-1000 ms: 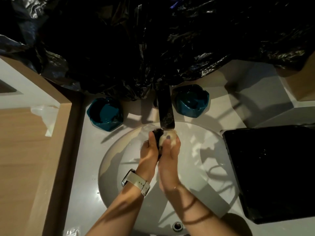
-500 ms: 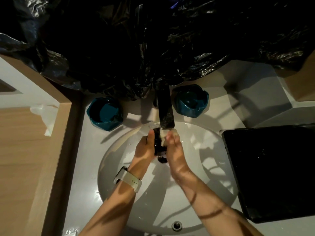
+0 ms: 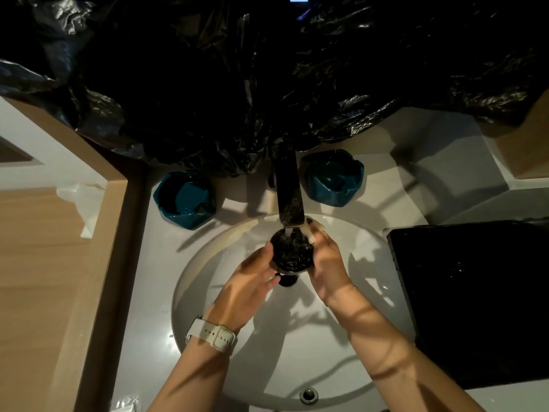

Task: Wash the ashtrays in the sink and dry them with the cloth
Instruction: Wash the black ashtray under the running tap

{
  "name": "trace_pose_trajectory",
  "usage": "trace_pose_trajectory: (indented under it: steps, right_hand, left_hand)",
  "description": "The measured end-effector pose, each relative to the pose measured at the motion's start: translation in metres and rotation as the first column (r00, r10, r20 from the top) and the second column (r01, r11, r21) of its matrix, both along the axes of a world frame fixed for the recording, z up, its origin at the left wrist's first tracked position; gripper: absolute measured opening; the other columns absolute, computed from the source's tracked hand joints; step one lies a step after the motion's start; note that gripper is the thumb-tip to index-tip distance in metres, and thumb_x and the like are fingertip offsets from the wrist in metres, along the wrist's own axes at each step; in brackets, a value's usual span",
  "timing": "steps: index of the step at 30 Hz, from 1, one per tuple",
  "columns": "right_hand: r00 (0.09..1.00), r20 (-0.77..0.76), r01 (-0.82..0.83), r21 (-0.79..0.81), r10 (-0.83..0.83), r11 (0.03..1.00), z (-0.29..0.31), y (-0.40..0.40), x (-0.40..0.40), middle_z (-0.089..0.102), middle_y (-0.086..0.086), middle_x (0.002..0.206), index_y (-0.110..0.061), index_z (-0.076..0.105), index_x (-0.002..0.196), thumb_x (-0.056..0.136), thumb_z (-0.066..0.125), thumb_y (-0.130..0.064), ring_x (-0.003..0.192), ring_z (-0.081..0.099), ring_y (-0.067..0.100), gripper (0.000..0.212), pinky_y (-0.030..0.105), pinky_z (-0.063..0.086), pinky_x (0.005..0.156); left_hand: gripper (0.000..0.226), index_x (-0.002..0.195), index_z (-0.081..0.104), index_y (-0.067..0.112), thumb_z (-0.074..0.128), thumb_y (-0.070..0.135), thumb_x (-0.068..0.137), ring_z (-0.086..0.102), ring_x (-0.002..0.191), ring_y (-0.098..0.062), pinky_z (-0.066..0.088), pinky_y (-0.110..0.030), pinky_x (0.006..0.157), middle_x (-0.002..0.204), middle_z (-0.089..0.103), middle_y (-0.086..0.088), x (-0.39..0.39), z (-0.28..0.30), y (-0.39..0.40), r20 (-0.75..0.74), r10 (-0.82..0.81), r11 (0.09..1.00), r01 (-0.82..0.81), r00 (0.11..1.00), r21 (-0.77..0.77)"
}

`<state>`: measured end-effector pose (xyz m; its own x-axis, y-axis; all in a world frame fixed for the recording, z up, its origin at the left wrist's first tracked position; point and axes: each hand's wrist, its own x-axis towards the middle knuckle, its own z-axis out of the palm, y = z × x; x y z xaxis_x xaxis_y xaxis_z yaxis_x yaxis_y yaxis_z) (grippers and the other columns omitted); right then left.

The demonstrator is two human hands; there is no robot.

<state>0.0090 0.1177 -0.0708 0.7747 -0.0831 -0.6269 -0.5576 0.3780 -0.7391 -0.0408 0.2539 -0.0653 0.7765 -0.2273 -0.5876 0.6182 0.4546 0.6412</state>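
Note:
A dark round ashtray (image 3: 291, 250) is held over the white sink (image 3: 208, 263), right under the tap (image 3: 289, 191), with water running onto it. My left hand (image 3: 252, 278) grips its left side and my right hand (image 3: 325, 260) grips its right side, fingers curled round the far rim. Two teal ashtrays stand on the counter behind the basin: one (image 3: 185, 199) left of the tap, one (image 3: 332, 178) right of it. No cloth is in view.
A black tray or mat (image 3: 475, 292) lies on the counter to the right of the sink. Crumpled black plastic sheeting (image 3: 267, 69) covers the wall behind. A wooden panel (image 3: 44, 278) borders the left side. The drain (image 3: 287, 281) sits below the ashtray.
My hands have spread apart and turned the ashtray, so its dark round face now shows under the running water. My forearms have moved outward.

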Motion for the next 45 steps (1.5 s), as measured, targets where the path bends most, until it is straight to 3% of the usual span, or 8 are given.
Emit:
trace_pose_trajectory:
  steps: [7, 11, 16, 21, 26, 31, 39, 45]
  right_hand:
    - [0.991, 0.118, -0.05, -0.142, 0.068, 0.989, 0.002, -0.018, -0.012, 0.068, 0.005, 0.086, -0.023, 0.068, 0.095, 0.093, 0.05, -0.016, 0.082, 0.064, 0.022, 0.019, 0.03, 0.052, 0.069]
    - [0.896, 0.337, -0.166, -0.349, 0.289, 0.922, 0.005, -0.021, -0.021, 0.063, -0.004, 0.091, -0.017, 0.069, 0.108, 0.087, 0.055, -0.021, 0.075, 0.055, 0.008, 0.025, 0.021, 0.045, 0.07]
    - [0.545, 0.419, -0.044, -0.851, 0.726, 0.524, 0.003, -0.008, -0.018, 0.064, -0.01, 0.115, -0.031, 0.069, 0.111, 0.097, 0.044, -0.035, 0.106, 0.05, 0.01, 0.029, 0.021, 0.035, 0.097]
    - [0.816, 0.292, -0.376, -0.387, 0.499, 0.842, -0.004, -0.01, 0.001, 0.07, -0.01, 0.086, -0.021, 0.067, 0.094, 0.099, 0.049, -0.02, 0.083, 0.062, 0.006, 0.019, 0.031, 0.045, 0.085]
    - [0.624, 0.388, -0.369, -0.619, 0.679, 0.693, -0.008, 0.005, -0.019, 0.068, 0.0, 0.116, -0.019, 0.07, 0.109, 0.099, 0.048, -0.027, 0.114, 0.059, 0.009, 0.026, 0.029, 0.04, 0.105]
    - [0.805, 0.002, -0.577, -0.238, 0.594, 0.782, 0.002, -0.009, 0.005, 0.064, -0.001, 0.093, -0.011, 0.059, 0.122, 0.102, 0.043, -0.031, 0.072, 0.063, 0.002, 0.033, 0.02, 0.053, 0.077]
    - [0.937, -0.034, -0.349, -0.067, 0.347, 0.935, -0.006, -0.019, 0.01, 0.07, 0.017, 0.093, -0.004, 0.071, 0.094, 0.091, 0.062, -0.016, 0.086, 0.066, 0.026, 0.015, 0.036, 0.051, 0.085]
    - [0.97, -0.067, -0.237, -0.049, 0.234, 0.97, -0.011, -0.02, -0.009, 0.069, 0.009, 0.115, -0.016, 0.06, 0.119, 0.074, 0.077, -0.04, 0.107, 0.064, 0.021, 0.054, 0.04, 0.046, 0.102]
  left_hand:
    - [0.036, 0.135, 0.051, -0.007, 0.039, 0.009, 0.104, 0.054, 0.127, -0.04, 0.041, -0.048, 0.111, 0.134, 0.057, -0.028, 0.002, 0.002, 0.005, 0.226, -0.021, 0.997, 0.004, 0.974, 0.077]
    - [0.024, 0.115, 0.066, -0.006, 0.054, 0.007, 0.097, 0.069, 0.098, -0.03, 0.054, -0.036, 0.088, 0.105, 0.072, -0.023, 0.005, 0.008, 0.008, 0.286, -0.057, 0.939, -0.046, 0.956, 0.34]
    - [0.02, 0.106, 0.069, -0.005, 0.053, -0.006, 0.094, 0.07, 0.089, -0.024, 0.055, -0.034, 0.085, 0.096, 0.073, -0.019, 0.012, 0.013, -0.004, 0.348, -0.147, 0.899, -0.021, 0.926, 0.437]
    - [0.016, 0.099, 0.068, -0.011, 0.057, -0.002, 0.093, 0.068, 0.072, -0.017, 0.052, -0.021, 0.066, 0.081, 0.071, -0.013, 0.006, 0.01, 0.001, 0.337, -0.07, 0.933, -0.058, 0.939, 0.356]
    - [0.016, 0.105, 0.067, -0.009, 0.056, -0.005, 0.094, 0.071, 0.083, -0.018, 0.056, -0.025, 0.07, 0.092, 0.073, -0.014, 0.004, -0.001, 0.002, 0.306, -0.011, 0.915, -0.113, 0.952, 0.386]
    - [0.01, 0.099, 0.069, 0.0, 0.06, 0.002, 0.094, 0.067, 0.076, -0.014, 0.052, -0.02, 0.068, 0.084, 0.072, -0.007, 0.004, -0.003, 0.002, 0.283, -0.099, 0.875, -0.052, 0.954, 0.481]
    - [0.019, 0.096, 0.076, 0.012, 0.069, 0.024, 0.082, 0.055, 0.099, -0.001, 0.04, -0.009, 0.091, 0.107, 0.066, 0.009, 0.013, -0.015, 0.009, 0.478, -0.591, 0.49, -0.181, 0.65, 0.853]
    - [0.058, 0.13, 0.057, 0.016, 0.076, 0.042, 0.081, 0.054, 0.125, -0.01, 0.047, -0.025, 0.1, 0.131, 0.06, 0.002, -0.002, -0.009, 0.009, 0.228, 0.058, 0.936, -0.132, 0.972, 0.325]
